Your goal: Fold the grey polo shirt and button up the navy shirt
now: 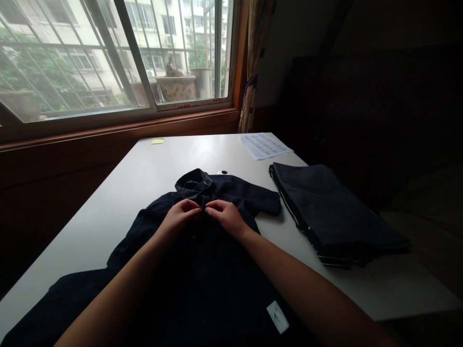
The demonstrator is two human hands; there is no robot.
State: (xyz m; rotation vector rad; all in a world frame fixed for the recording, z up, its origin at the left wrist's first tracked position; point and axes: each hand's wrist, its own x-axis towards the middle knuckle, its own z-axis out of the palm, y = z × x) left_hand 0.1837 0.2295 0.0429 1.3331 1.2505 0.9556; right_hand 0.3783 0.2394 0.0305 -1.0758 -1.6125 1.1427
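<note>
A dark navy collared shirt (202,270) lies front-up on the white table (119,193), its collar pointing toward the window. My left hand (180,216) and my right hand (227,215) meet just below the collar. Both have their fingers pinched together on the shirt's front placket. A small white label (278,316) shows near the shirt's lower hem.
A stack of folded dark garments (333,217) lies on the right part of the table. A printed sheet of paper (264,144) and a yellow sticky note (157,140) rest near the far edge. A window (108,53) and a curtain (255,62) stand behind the table.
</note>
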